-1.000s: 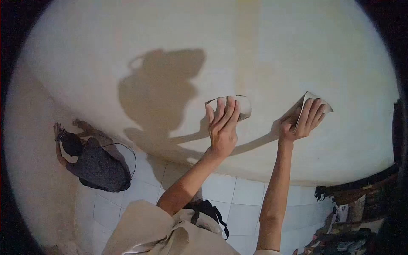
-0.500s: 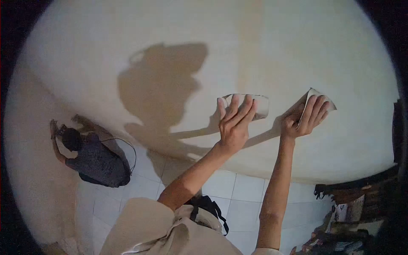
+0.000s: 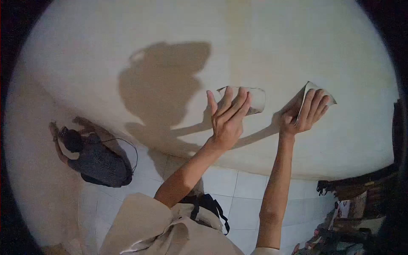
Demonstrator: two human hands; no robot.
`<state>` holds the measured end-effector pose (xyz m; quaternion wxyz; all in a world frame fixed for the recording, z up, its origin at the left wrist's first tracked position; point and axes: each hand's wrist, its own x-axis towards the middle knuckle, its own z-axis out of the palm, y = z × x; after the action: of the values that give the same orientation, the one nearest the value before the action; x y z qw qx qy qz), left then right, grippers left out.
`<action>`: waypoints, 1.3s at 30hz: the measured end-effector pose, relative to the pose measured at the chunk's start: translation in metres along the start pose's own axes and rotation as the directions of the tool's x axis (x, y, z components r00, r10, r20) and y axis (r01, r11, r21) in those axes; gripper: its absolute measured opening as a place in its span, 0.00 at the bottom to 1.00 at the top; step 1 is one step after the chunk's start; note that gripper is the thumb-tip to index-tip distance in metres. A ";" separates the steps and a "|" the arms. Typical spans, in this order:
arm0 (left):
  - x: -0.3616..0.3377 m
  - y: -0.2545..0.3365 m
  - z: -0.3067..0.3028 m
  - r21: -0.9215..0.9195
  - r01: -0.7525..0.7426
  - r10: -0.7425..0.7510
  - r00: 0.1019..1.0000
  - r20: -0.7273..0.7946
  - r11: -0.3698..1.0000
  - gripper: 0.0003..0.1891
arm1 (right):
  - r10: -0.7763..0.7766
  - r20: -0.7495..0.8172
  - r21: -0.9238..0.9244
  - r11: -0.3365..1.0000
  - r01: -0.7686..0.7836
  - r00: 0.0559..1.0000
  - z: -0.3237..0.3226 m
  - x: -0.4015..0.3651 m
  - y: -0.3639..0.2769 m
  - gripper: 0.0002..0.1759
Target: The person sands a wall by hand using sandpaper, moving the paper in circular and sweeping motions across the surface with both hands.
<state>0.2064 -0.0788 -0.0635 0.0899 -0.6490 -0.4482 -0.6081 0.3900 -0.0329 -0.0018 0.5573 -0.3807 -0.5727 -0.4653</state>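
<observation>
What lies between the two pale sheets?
The head view shows only bare wall and a shadow between the left sheet, under the left hand, and the right sheet, under the right hand.

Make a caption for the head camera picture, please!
Left hand and right hand press pale sheets to the wall, another person low down nearby.

At the left end of the tiled floor point(image 3: 248, 185), a person point(image 3: 104, 165) in a dark top is seen, and a thin cord point(image 3: 137, 154) is looped over that end. Mixed clutter point(image 3: 355, 216) is gathered at the floor's right end, and a black strap point(image 3: 221, 213) is seen against its near middle.
</observation>
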 end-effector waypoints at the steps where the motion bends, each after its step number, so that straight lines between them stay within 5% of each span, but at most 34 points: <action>1: 0.001 -0.002 -0.001 0.042 -0.040 0.039 0.999 0.032 0.998 0.20 | 0.004 0.004 0.010 1.000 -0.004 1.000 0.000 -0.001 -0.001 0.41; 7: 0.002 -0.041 -0.027 0.154 -0.130 0.128 0.991 0.024 0.979 0.22 | -0.027 0.004 -0.008 1.000 0.027 1.000 -0.002 0.001 0.003 0.38; 10: 0.000 -0.021 -0.013 -0.025 0.021 -0.024 0.990 -0.142 0.999 0.22 | 0.001 -0.005 0.019 1.000 -0.001 1.000 -0.002 0.003 -0.002 0.34; 13: -0.003 0.008 -0.002 -0.036 -0.039 0.041 0.997 0.061 0.999 0.21 | 0.038 0.036 -0.006 0.999 -0.038 0.999 -0.005 0.000 -0.003 0.34; 15: 0.000 0.011 0.003 -0.024 -0.068 0.068 0.997 0.029 0.997 0.20 | 0.027 0.044 -0.017 1.000 -0.027 0.999 -0.002 0.002 0.001 0.35; 21: -0.010 -0.059 -0.035 0.170 -0.116 0.111 0.993 0.037 0.979 0.20 | 0.000 0.002 0.024 1.000 0.000 1.000 -0.001 -0.001 0.000 0.38; 23: -0.009 -0.066 -0.047 0.343 -0.037 0.004 0.995 0.097 0.939 0.22 | -0.024 -0.014 0.014 1.000 0.024 1.000 0.000 -0.004 0.001 0.38; 28: -0.014 -0.037 -0.017 0.065 0.037 -0.027 0.988 -0.153 0.997 0.24 | -0.025 -0.021 0.015 1.000 0.025 0.999 -0.006 -0.002 -0.001 0.38; 34: -0.004 0.013 0.003 -0.038 0.029 -0.031 0.998 -0.049 0.999 0.22 | 0.007 0.013 -0.007 1.000 -0.007 1.000 -0.006 -0.002 -0.006 0.40; 39: -0.008 -0.007 -0.014 0.010 0.001 -0.001 1.000 0.012 1.000 0.19 | -0.010 0.012 -0.001 1.000 0.010 1.000 -0.004 -0.004 0.000 0.40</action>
<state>0.1928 -0.0874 -0.0703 0.0900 -0.6521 -0.4521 -0.6019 0.3919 -0.0368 -0.0058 0.5513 -0.3807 -0.5777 -0.4663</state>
